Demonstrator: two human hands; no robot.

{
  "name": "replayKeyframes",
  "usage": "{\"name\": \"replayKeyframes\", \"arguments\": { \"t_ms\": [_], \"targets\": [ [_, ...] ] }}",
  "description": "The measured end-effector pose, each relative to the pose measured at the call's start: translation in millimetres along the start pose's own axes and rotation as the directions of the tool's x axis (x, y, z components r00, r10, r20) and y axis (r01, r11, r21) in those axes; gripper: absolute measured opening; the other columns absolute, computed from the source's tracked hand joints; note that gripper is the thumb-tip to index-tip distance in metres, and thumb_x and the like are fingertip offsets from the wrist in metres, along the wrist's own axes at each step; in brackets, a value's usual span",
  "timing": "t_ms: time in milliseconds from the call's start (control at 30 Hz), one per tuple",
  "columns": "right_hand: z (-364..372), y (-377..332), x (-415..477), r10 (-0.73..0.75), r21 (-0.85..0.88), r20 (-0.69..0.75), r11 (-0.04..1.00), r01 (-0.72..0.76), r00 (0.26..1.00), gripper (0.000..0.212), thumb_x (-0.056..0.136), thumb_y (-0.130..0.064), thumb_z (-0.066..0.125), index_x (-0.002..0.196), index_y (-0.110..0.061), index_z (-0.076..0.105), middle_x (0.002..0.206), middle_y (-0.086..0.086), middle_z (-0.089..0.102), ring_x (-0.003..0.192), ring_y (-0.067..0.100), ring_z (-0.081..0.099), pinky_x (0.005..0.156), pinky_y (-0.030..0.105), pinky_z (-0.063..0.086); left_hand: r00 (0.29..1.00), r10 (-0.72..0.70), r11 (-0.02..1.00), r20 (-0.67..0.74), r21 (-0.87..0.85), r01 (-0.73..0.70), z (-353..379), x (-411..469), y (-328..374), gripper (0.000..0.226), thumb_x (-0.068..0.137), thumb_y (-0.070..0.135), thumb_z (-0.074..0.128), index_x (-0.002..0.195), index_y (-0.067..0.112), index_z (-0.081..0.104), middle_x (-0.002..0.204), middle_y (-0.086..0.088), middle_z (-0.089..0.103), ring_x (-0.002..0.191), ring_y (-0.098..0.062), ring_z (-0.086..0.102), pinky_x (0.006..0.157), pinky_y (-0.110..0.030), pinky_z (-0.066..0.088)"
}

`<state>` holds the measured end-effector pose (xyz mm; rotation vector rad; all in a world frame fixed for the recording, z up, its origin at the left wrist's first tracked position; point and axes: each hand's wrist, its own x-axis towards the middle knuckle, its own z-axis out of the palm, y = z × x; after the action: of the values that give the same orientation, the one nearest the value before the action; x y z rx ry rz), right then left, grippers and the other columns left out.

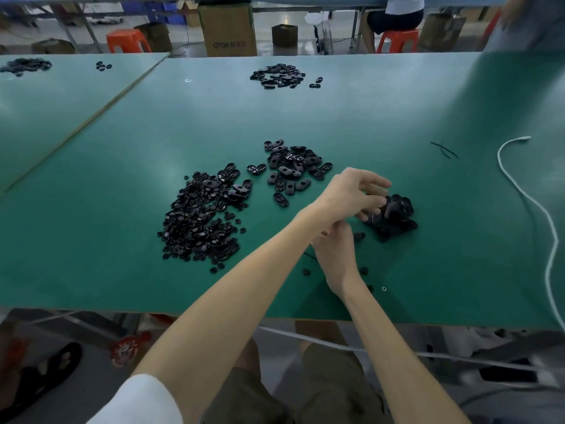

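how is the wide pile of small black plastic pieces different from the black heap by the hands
The wide pile of small black plastic pieces lies spread thin; the compact black heap is bunched tight. The pile is mostly tiny round pieces; the heap's parts look larger. Nothing touches the pile; the left hand reaches the heap. Both are black, on the green table.

Just one wide cam on the person's head looks fwd & down at the green worktop (122, 209), close above the left hand (348, 191) & right hand (333, 255) in the middle of view.
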<state>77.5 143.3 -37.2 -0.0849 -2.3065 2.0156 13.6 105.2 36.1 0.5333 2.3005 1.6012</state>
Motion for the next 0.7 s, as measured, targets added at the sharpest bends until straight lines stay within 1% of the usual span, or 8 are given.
{"name": "replayKeyframes", "arguments": {
  "t_ms": [167,300,367,433,467,534,634,700],
  "targets": [
    [4.0,0.1,4.4,0.002,-0.183,0.044,0.983,0.006,0.999,0.027,0.094,-0.002,0.059,0.071,-0.012,0.049,0.055,-0.009,0.049,0.047,0.004,0.042,0.051,0.019,0.034,0.996,0.029,0.983,-0.09,0.185,-0.012,-11.9,-4.1,-11.8,0.018,0.093,0.0,0.069,0.108,0.006,0.077,0.104,-0.006,0.077,0.081,-0.021,0.076,0.067,-0.03,0.06],
    [14.4,-5.2,-4.6,-0.046,-0.614,0.207,0.772,0.166,0.977,0.038,0.099,0.004,0.053,0.076,-0.014,0.029,0.064,-0.005,0.037,0.054,0.006,0.036,0.047,0.02,0.035,0.996,-0.088,0.894,0.019,0.443,0.071,-19.9,-10.9,-13.4,0.016,0.085,0.016,0.084,0.099,0.01,0.078,0.098,-0.001,0.076,0.092,-0.014,0.071,0.086,-0.033,0.058],
    [14.3,-0.2,-2.4,-0.121,-0.629,0.198,0.745,0.221,0.973,0.038,0.097,0.009,0.056,0.073,-0.017,0.042,0.066,-0.009,0.04,0.053,-0.001,0.045,0.053,0.011,0.041,0.987,-0.144,0.857,0.067,0.507,0.091,-19.0,-14.7,-10.1,0.023,0.082,0.024,0.087,0.099,0.012,0.078,0.099,0.0,0.074,0.094,-0.018,0.071,0.083,-0.035,0.06],
    [12.9,1.9,-4.6,-0.048,-0.583,0.192,0.798,0.154,0.98,0.032,0.099,0.017,0.04,0.091,-0.007,0.059,0.075,-0.008,0.049,0.062,-0.009,0.055,0.059,0.008,0.041,0.977,-0.191,0.809,0.095,0.579,0.102,-15.8,-15.6,-7.1,0.032,0.079,0.03,0.089,0.103,0.013,0.076,0.102,0.0,0.072,0.093,-0.021,0.07,0.064,-0.027,0.057],
    [15.2,-1.5,-8.2,0.017,-0.624,0.181,0.775,0.101,0.983,0.046,0.098,0.019,0.02,0.112,0.0,0.059,0.088,0.0,0.056,0.08,-0.005,0.059,0.066,0.011,0.041,0.972,-0.209,0.769,0.105,0.631,0.097,-13.2,-15.6,-5.7,0.035,0.079,0.032,0.089,0.105,0.013,0.075,0.104,-0.001,0.072,0.092,-0.022,0.07,0.057,-0.024,0.053],
    [9.0,-9.5,-13.0,-0.005,-0.77,0.257,0.603,0.208,0.966,0.067,0.088,0.02,0.001,0.142,0.002,0.037,0.126,0.02,0.055,0.117,0.03,0.057,0.084,0.029,0.043,0.969,-0.221,0.696,0.111,0.714,0.076,-8.1,-15.6,-5.0,0.038,0.079,0.033,0.088,0.107,0.013,0.072,0.107,-0.002,0.073,0.093,-0.025,0.069,0.063,-0.028,0.053],
    [4.7,-3.2,-6.8,0.008,-0.844,0.394,0.399,0.359,0.919,0.071,0.081,0.022,0.004,0.14,-0.001,0.037,0.13,0.023,0.054,0.118,0.038,0.055,0.078,0.036,0.039,0.97,-0.218,0.669,0.104,0.74,0.071,-4.4,-14.8,-7.3,0.033,0.081,0.028,0.086,0.106,0.011,0.072,0.104,-0.004,0.073,0.092,-0.027,0.069,0.074,-0.034,0.057],
    [6.3,-16.3,-7.8,-0.027,-0.825,0.244,0.52,0.222,0.969,0.08,0.076,0.025,-0.014,0.121,-0.009,0.043,0.107,0.013,0.054,0.1,0.025,0.055,0.072,0.031,0.033,0.978,-0.186,0.704,0.098,0.707,0.063,-6.7,-14.5,-9.7,0.023,0.084,0.023,0.082,0.1,0.01,0.072,0.1,-0.004,0.071,0.087,-0.027,0.068,0.071,-0.033,0.056]
  ]
}}
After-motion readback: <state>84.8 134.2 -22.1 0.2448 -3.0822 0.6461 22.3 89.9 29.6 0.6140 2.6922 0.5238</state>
